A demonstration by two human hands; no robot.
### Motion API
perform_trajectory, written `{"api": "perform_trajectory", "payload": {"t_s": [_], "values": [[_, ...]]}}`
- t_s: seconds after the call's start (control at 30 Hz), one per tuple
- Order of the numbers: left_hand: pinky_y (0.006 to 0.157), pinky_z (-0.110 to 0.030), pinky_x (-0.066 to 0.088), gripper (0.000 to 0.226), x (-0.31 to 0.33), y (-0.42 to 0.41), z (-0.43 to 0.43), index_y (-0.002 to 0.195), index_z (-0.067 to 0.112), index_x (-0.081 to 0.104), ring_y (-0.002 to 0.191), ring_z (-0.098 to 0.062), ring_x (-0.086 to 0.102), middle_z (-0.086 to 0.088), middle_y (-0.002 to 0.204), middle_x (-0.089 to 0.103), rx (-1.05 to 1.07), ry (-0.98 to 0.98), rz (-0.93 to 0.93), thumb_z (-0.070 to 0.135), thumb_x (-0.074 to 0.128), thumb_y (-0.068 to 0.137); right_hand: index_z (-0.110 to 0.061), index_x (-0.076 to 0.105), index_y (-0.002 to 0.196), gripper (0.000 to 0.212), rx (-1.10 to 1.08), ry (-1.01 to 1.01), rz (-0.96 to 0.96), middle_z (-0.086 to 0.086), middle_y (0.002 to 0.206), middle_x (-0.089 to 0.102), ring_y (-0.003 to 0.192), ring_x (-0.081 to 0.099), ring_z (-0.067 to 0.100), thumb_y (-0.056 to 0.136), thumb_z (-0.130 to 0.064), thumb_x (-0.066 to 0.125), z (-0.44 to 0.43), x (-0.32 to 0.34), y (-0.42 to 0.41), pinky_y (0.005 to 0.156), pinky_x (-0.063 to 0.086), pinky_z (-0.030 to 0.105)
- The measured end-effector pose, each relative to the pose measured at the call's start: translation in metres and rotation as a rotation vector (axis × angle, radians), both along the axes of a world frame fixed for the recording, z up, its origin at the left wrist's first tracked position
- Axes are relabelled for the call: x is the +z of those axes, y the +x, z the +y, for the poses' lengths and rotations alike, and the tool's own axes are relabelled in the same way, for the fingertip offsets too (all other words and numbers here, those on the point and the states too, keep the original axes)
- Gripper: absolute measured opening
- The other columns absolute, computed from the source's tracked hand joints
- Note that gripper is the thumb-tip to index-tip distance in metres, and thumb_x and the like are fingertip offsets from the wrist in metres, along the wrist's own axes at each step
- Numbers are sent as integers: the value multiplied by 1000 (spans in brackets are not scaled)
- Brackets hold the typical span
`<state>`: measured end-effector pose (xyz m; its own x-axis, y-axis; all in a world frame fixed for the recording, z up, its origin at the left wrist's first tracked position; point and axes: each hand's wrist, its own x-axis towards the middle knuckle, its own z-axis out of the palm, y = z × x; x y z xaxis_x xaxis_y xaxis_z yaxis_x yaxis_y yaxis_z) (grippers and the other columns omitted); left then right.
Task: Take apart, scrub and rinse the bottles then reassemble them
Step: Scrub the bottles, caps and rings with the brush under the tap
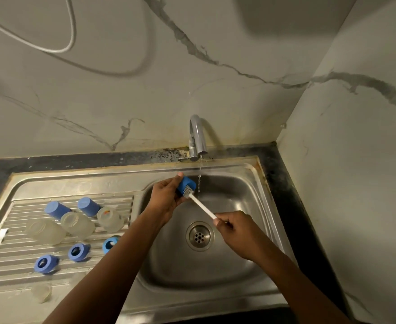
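My left hand (166, 197) grips a blue bottle cap (185, 184) over the sink basin, just left of the thin stream of water. My right hand (235, 228) pinches the white handle of a bottle brush (203, 206), and the grey bristle head is pushed into the cap's opening. On the drainboard lie three frosted bottle bodies (76, 224), two blue caps (88, 206) and three blue collar rings (78, 252). A small clear nipple piece (41, 292) sits near the front left.
The chrome tap (197, 139) runs a thin stream into the steel sink (257, 197); the drain (199, 235) lies under my hands. A dark counter edge and marble walls close in at the back and right. A hose hangs at the upper left.
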<state>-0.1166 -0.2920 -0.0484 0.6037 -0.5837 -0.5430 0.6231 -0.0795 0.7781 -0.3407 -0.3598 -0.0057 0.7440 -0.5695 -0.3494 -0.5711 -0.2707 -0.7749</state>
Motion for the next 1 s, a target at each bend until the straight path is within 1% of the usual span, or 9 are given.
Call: {"api": "perform_trajectory", "payload": {"t_s": [0.1,0.2,0.4,0.53,0.6,0.73,0.83,0.9,1.0], "values": [[90,-46,64,35,-6,-4,-15,117,3,68,98,-30,79,-20,110,77,-2,66,-31,30,72,97,-28,65,106,23,131,-475,180,-8,72,62,59,60,7,110,-34,44,-11,4,0,55,46,22],[90,-48,65,32,-11,-3,-28,114,5,69,94,-29,80,-20,111,77,9,95,-76,31,74,96,-26,54,144,35,162,-791,276,-2,95,69,71,68,12,112,-28,40,-18,-1,4,60,52,25],[79,-45,67,35,-8,1,-59,121,5,63,102,-34,77,-20,119,70,15,68,58,27,74,96,-31,31,162,51,104,-863,287,-2,96,69,71,66,9,112,-26,41,-24,-12,6,62,56,24],[73,-40,67,43,-12,-4,-68,126,4,62,102,-34,77,-20,120,70,14,63,93,30,75,95,-24,58,145,37,-98,-356,66,-2,92,72,72,65,6,111,-30,46,-9,-13,13,65,56,23],[75,-40,66,45,-18,-4,-65,127,4,63,101,-32,77,-20,121,71,2,64,80,32,76,95,-22,66,133,28,-197,50,-27,0,80,65,58,55,4,110,-27,50,-7,-6,17,52,47,22],[82,-43,66,41,-19,5,-56,127,-1,63,102,-33,78,-24,122,72,3,-37,169,29,71,100,-19,67,131,27,-423,950,-159,0,68,46,47,32,3,108,-23,54,-27,15,17,39,27,15],[77,-40,66,41,-14,11,-54,128,0,63,104,-32,78,-24,122,73,-21,-59,168,29,71,100,-12,61,140,37,-497,1327,-265,-2,68,42,43,31,1,105,-23,54,-35,14,18,35,27,12],[73,-38,66,40,-10,14,-55,128,0,62,102,-33,79,-24,120,73,-6,-53,188,28,71,100,-15,63,137,33,-497,1237,-260,-1,67,44,43,33,2,107,-23,53,-31,10,22,35,28,14],[76,-41,66,39,-6,18,-59,125,1,64,101,-36,78,-25,120,72,18,-40,213,28,73,99,-28,69,130,26,-266,310,-105,-3,69,56,48,45,4,109,-28,54,-18,0,21,47,38,21]]}}
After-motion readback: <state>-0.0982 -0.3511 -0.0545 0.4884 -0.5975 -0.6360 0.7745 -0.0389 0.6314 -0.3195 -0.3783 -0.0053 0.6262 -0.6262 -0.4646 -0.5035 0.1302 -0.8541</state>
